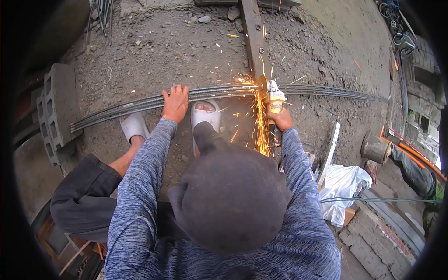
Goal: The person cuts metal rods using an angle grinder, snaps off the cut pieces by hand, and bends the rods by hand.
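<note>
A bundle of long ribbed steel rebar lies across the view just above the ground, sparks covering part of it. My left hand is closed over the bars, left of the sparks. In my right hand is a yellow angle grinder, gripped by its body. The grinder's thin disc meets the bars, and bright orange sparks stream down toward me and scatter left. The exact point of contact is hidden by the glare.
A wooden beam runs away from the disc. My sandalled foot is close to the sparks. Hollow concrete blocks stand at left. At right are a white plastic sack, a metal strip and another person's trouser leg.
</note>
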Tool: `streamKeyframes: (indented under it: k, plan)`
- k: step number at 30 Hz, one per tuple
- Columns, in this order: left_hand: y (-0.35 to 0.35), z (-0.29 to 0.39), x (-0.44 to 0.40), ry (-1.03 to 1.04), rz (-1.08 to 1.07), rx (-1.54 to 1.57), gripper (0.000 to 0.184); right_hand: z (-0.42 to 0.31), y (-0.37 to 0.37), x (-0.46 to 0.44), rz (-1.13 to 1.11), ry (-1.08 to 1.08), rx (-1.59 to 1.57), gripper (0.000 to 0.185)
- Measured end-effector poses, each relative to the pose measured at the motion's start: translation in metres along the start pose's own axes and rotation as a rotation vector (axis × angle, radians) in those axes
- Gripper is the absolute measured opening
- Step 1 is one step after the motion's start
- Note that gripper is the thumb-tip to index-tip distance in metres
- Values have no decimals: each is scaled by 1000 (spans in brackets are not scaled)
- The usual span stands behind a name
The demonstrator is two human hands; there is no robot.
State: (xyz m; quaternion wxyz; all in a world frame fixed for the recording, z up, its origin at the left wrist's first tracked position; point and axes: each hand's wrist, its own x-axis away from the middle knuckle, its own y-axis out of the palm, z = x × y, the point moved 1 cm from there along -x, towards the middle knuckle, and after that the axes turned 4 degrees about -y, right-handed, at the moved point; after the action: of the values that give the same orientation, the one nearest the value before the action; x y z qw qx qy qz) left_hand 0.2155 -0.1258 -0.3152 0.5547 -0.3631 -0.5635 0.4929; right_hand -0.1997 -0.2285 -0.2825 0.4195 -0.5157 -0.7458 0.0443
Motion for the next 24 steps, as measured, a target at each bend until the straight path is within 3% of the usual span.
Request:
streamKeyframes:
  k: [12, 18, 19, 22, 24]
  plan:
    - [9, -2, 0, -1, 38, -21, 19, 5, 3, 0, -1, -17, -68, 39]
    - [11, -3, 0, 11, 67, -13, 21, 5, -3, 5, -41, 23, 78, 40]
    - [11, -4, 1, 12, 63, -6, 21, 12, 1, 9, -22, 0, -54, 40]
    - [11, -4, 0, 12, 77, 16, 21, 6, 0, 14, 6, -104, 120, 41]
    - [11, -3, 0, 2, 61, -5, 20, -9, -2, 25, 3, -41, 95, 43]
